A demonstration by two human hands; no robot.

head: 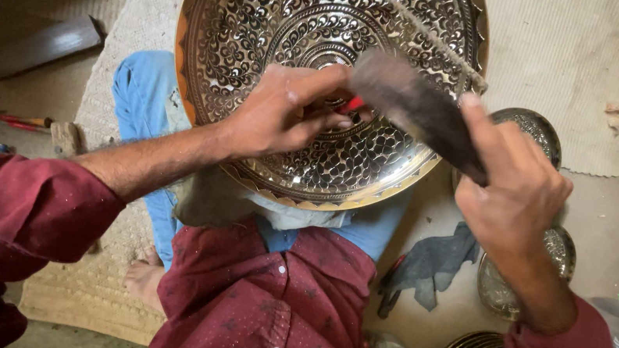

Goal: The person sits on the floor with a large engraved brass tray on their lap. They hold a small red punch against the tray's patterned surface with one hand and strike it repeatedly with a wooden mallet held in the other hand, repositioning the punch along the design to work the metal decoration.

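Engraved brass tray (313, 80), propped on lap: left hand (285, 112) pinching a red-tipped punch (349, 106) near centre, right hand (516, 188) clenched round dark mallet (412, 104); best struck squarely, lightly, punch held steady.

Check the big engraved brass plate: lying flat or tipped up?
Tipped up: the engraved plate leans on the lap, its patterned face toward the camera, steadied by the left hand.

The left hand (285, 116) pinches a red-tipped tool (349, 106) against the engraved brass tray (282, 13) on the lap, while the right hand (512, 191) grips a blurred dark hammer (412, 104) above it.
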